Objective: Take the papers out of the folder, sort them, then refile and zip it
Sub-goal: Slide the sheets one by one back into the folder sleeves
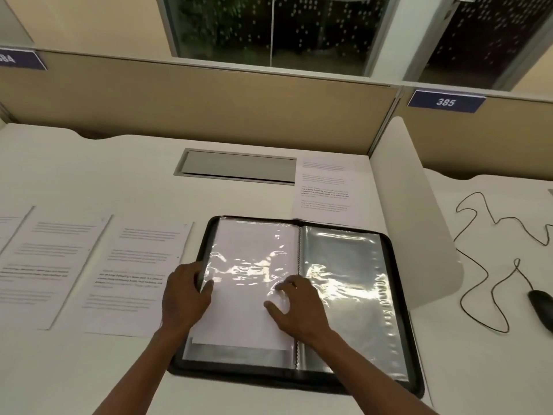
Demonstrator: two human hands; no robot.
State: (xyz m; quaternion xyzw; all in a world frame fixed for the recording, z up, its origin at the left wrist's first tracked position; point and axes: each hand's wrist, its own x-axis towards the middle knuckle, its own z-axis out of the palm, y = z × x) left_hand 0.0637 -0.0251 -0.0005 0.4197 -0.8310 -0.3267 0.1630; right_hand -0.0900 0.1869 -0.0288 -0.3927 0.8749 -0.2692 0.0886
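Note:
A black zip folder point(401, 310) lies open on the white desk, its clear plastic sleeves spread to both sides. A white sheet point(242, 313) sits in the left sleeve, its lower edge short of the sleeve's bottom. My left hand point(185, 295) grips the left edge of that sleeve and sheet. My right hand point(294, 307) rests with spread fingers on the sleeve near the spine. The right sleeve point(347, 295) looks empty. Two printed papers point(134, 277) point(48, 265) lie left of the folder, and another paper point(324, 190) lies behind it.
A white partition point(416, 223) stands right of the folder. Beyond it lie a black mouse point(541, 307) and its looping cable point(478, 265). A grey cable hatch point(239, 166) is set into the desk at the back. A tan divider wall closes the rear.

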